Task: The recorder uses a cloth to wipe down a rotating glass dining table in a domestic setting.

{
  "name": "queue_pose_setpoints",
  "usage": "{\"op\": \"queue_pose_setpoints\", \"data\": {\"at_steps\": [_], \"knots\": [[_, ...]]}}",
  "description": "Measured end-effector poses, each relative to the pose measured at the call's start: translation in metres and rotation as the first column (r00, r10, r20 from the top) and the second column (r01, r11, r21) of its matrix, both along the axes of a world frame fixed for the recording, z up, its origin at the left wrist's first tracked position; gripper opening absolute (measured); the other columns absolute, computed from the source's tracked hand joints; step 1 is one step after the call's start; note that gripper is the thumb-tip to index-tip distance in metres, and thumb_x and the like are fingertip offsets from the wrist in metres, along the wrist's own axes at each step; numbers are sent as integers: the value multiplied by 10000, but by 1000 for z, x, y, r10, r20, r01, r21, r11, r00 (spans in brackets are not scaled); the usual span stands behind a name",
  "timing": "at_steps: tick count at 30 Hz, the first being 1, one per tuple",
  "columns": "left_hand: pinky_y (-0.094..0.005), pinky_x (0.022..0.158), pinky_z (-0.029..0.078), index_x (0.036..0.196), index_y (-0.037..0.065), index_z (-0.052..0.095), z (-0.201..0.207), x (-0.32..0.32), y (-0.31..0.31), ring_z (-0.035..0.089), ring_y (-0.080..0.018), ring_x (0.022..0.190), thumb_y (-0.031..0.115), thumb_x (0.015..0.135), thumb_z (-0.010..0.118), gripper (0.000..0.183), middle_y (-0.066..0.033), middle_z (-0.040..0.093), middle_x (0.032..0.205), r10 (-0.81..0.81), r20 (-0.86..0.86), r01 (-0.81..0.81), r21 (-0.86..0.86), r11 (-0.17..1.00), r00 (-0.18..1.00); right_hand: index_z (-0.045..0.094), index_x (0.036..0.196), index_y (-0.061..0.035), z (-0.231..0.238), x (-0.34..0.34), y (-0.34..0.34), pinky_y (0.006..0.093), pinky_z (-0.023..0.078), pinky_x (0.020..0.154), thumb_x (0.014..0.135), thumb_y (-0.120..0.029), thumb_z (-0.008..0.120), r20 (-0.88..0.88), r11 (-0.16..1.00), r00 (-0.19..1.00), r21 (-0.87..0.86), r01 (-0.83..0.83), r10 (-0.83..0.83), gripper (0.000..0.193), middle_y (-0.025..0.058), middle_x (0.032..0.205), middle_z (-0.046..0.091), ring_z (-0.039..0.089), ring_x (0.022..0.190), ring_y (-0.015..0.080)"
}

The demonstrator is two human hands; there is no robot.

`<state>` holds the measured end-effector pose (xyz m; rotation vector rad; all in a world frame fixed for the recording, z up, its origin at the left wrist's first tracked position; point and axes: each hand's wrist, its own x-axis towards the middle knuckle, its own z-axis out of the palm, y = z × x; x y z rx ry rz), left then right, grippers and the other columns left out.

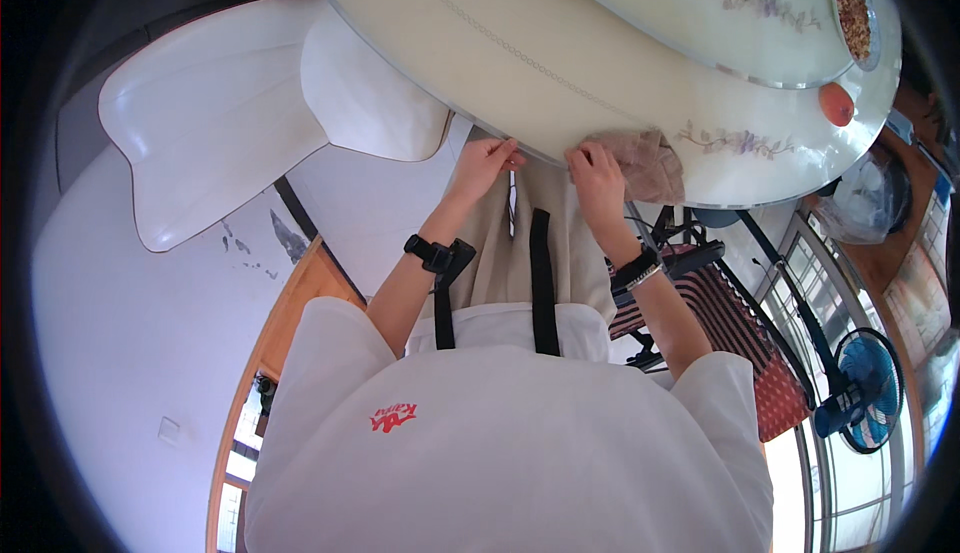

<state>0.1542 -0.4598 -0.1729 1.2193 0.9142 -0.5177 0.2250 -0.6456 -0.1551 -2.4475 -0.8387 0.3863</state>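
My left hand [487,166] is closed in a pinch at the near edge of the round cream table [470,63]. Below its fingertips hangs a narrow white strip with dark edges [512,205], in front of the beige fabric [485,253] over my legs. Whether the fingers grip that strip I cannot tell. My right hand [598,185] is closed too, fingers curled together at the table's edge. Just right of it a crumpled brown cloth [652,165] lies over the rim, touching or nearly touching the hand. What sits between the right fingertips is hidden.
On the table's right stand a raised round turntable [700,13], a bowl of brown bits [854,19] and an orange-red round fruit [836,104]. A white chair [220,103] is at the left. To the right are a striped folding chair [700,303] and a blue fan [868,388].
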Motion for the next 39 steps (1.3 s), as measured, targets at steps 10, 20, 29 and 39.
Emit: {"op": "queue_pose_setpoints", "data": {"at_steps": [10,20,29,39], "knots": [[-237,624,475,921,-13,627,-9,-11,-15,596,-119,664,266,858,530,303,-79,649,835,56,-40,-61,-147,987,998,529,792,-59,-3,5,12,350,458,652,707,-66,544,24,1000,1000,10,19,-19,86,88,837,491,529,772,262],[-243,627,470,1057,19,601,-19,-18,-48,578,-113,715,206,845,491,304,-48,637,938,-338,42,340,-172,925,940,529,792,-67,2,3,3,354,467,625,684,-55,564,-29,996,998,-58,-65,63,115,79,823,499,545,761,261],[-255,643,504,959,10,633,-35,-27,-63,605,-119,663,222,821,480,296,-47,662,802,-143,-30,135,-183,974,989,558,791,-63,0,3,14,351,452,659,738,-68,602,-73,998,997,-59,3,-7,69,73,818,508,543,780,253],[-276,614,496,900,-32,621,-26,-23,-60,607,-138,663,205,863,399,327,-74,655,823,-38,-66,25,-188,982,997,504,774,-45,-4,19,62,385,451,631,778,-99,549,-177,989,974,25,149,-142,71,113,803,481,532,766,298]]}}
